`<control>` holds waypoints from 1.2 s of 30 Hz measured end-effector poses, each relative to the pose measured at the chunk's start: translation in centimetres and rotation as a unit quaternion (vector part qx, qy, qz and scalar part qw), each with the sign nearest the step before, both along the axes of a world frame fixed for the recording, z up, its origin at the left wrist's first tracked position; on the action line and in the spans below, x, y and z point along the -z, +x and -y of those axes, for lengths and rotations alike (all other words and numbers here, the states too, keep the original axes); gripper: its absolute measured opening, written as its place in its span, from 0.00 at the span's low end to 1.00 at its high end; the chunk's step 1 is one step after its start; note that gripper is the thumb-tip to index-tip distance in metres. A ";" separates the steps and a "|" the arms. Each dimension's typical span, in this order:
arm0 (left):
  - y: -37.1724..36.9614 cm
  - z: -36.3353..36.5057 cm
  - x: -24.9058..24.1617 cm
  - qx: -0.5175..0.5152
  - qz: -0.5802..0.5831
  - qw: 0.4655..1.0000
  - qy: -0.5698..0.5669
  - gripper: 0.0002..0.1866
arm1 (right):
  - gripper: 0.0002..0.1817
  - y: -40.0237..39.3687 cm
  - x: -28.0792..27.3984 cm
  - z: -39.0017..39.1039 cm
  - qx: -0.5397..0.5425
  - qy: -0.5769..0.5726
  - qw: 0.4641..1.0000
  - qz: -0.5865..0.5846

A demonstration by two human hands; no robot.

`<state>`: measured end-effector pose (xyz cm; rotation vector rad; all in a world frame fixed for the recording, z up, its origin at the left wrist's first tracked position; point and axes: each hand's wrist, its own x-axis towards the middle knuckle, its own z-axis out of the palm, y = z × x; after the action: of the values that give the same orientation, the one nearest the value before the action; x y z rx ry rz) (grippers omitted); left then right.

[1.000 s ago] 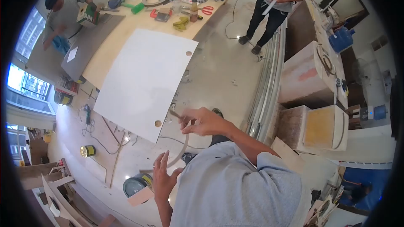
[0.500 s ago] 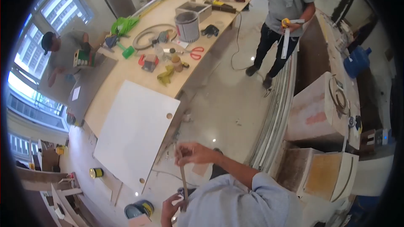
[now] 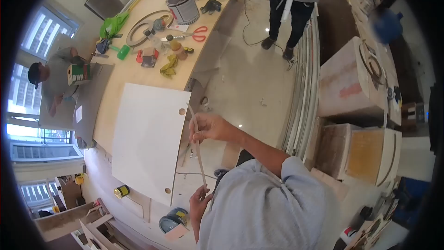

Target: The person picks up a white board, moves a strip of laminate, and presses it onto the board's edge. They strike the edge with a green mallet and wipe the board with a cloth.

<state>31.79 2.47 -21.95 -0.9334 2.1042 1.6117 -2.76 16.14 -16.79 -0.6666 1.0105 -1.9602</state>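
Observation:
A thin, pale brown strip (image 3: 200, 155) runs between my two hands beside the right edge of a white panel (image 3: 148, 134). My right hand (image 3: 206, 127) pinches the strip near its upper end, close to the panel's upper right corner hole. Lower down, my left hand (image 3: 200, 200) has its fingers closed around the strip's other end. The strip bends slightly, and its upper tip sticks out past my right fingers. The white panel lies on the near end of a wooden table (image 3: 104, 125) and has two round holes along its right edge.
Scissors (image 3: 200, 34), a green tool (image 3: 123, 52), a large can (image 3: 182, 8) and a coiled strip (image 3: 138, 32) are on the table. One person (image 3: 60, 74) stands at the left; another (image 3: 291, 14) stands beyond. Cans (image 3: 173, 220) sit on the floor by a cable.
The view has shifted, so the table and panel appear turned. Both hands are higher in view with the strip, and my right hand is now beside the panel's upper right corner.

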 end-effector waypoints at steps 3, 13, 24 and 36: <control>2.1 3.1 1.2 -0.055 -0.048 0.996 0.059 0.29 | 0.15 1.6 -1.7 0.2 0.043 0.056 0.997 -0.026; 10.5 11.1 2.7 -0.015 -0.004 1.000 -0.005 0.17 | 0.17 9.0 2.7 5.3 0.111 0.143 0.983 0.025; 13.5 12.9 4.5 0.091 -0.040 0.992 -0.074 0.14 | 0.17 10.0 10.8 5.0 0.175 0.262 0.944 0.101; 5.3 7.8 0.4 0.032 0.040 0.986 -0.156 0.18 | 0.17 -1.7 14.4 6.0 0.133 0.219 0.935 0.244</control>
<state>37.12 -5.35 -22.39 -0.9951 2.3458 1.2128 -4.49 10.12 -31.24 0.2107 1.1983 -1.8882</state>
